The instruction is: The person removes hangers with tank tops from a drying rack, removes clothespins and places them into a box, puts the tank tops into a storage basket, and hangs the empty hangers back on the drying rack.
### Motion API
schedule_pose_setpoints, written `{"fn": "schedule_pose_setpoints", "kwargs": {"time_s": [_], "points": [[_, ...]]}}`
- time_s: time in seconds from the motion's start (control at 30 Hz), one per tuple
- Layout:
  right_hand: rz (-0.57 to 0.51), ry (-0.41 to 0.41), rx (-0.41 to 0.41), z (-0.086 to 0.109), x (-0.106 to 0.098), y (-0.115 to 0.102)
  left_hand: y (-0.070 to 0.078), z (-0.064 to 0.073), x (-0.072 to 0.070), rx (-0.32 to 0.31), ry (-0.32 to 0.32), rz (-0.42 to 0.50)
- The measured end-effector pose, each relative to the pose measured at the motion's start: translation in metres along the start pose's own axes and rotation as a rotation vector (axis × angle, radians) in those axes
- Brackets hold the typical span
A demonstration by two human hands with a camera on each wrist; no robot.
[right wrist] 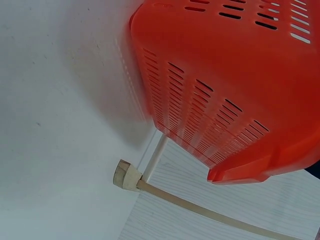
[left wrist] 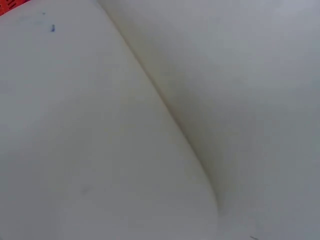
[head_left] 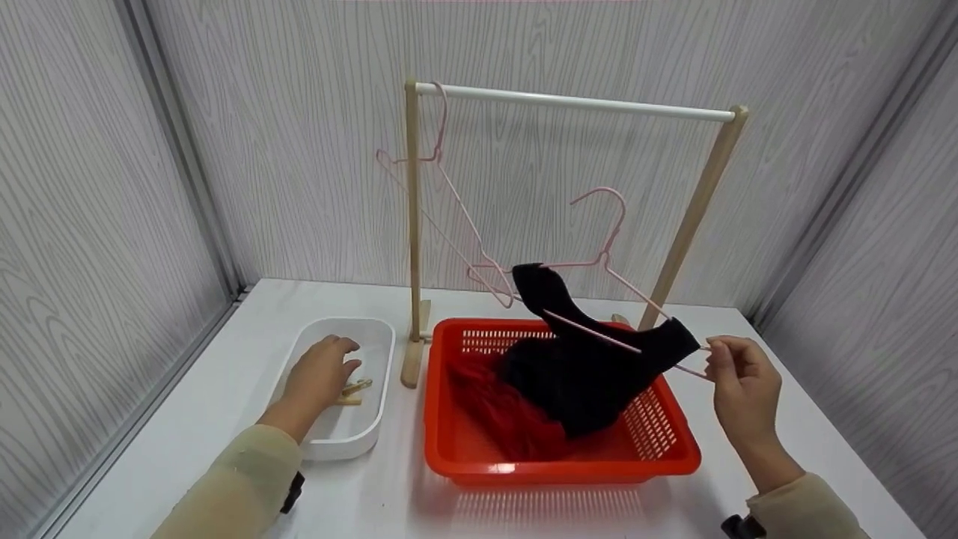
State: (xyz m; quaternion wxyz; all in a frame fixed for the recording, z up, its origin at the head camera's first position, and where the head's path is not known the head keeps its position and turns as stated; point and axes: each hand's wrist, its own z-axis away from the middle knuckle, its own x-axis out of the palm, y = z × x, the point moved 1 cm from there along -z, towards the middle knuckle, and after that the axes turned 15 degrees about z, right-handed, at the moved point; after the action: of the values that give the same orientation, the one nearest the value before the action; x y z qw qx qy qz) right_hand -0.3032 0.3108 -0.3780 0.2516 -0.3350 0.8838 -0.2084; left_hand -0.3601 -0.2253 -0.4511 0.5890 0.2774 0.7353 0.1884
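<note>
My right hand (head_left: 747, 389) pinches the right end of a pink wire hanger (head_left: 605, 258) between thumb and fingers. A black garment (head_left: 591, 374) hangs with its straps on that hanger, and its lower part lies in the red basket (head_left: 563, 469). My left hand (head_left: 318, 374) is inside the white tray (head_left: 340, 449), thumb and fingers apart and loosely bent. Just right of its fingers lie several wooden clothespins (head_left: 352, 397). Neither wrist view shows a hand; the left one is filled by white surfaces, the right by the basket's side (right wrist: 210, 95).
A drying rack with a white bar (head_left: 576, 100) and wooden posts (head_left: 692, 217) stands behind the basket. Another pink hanger (head_left: 464, 209) hangs at the bar's left end. Red cloth (head_left: 509, 412) lies in the basket beside the black garment. Patterned panels enclose the white table (head_left: 397, 486).
</note>
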Motion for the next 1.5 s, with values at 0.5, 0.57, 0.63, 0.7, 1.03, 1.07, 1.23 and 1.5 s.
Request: {"fn": "schedule_pose_setpoints", "kwargs": {"time_s": [0.5, 0.57, 0.63, 0.7, 1.03, 1.07, 1.23, 1.5], "points": [[0.01, 0.012, 0.016, 0.0, -0.004, -0.004, 0.05, -0.003, -0.005, 0.209, 0.183, 0.058], [0.011, 0.014, 0.016, 0.001, -0.004, -0.004, 0.057, -0.003, -0.004, 0.24, 0.207, 0.066], [0.018, 0.016, 0.015, 0.001, -0.004, -0.005, 0.063, -0.004, -0.005, 0.265, 0.231, 0.063], [0.019, 0.016, 0.014, 0.0, -0.004, -0.006, 0.07, -0.005, -0.005, 0.288, 0.26, 0.059], [-0.014, 0.019, 0.004, -0.002, -0.001, 0.0, 0.126, -0.005, -0.006, 0.449, 0.351, 0.084], [-0.018, 0.019, 0.003, -0.003, 0.0, 0.001, 0.131, -0.004, -0.006, 0.471, 0.353, 0.085], [-0.036, 0.018, -0.001, -0.003, 0.0, 0.001, 0.151, -0.004, -0.005, 0.548, 0.374, 0.121], [-0.002, 0.011, -0.005, -0.003, -0.003, -0.007, 0.184, -0.006, -0.002, 0.583, 0.391, 0.187]]}}
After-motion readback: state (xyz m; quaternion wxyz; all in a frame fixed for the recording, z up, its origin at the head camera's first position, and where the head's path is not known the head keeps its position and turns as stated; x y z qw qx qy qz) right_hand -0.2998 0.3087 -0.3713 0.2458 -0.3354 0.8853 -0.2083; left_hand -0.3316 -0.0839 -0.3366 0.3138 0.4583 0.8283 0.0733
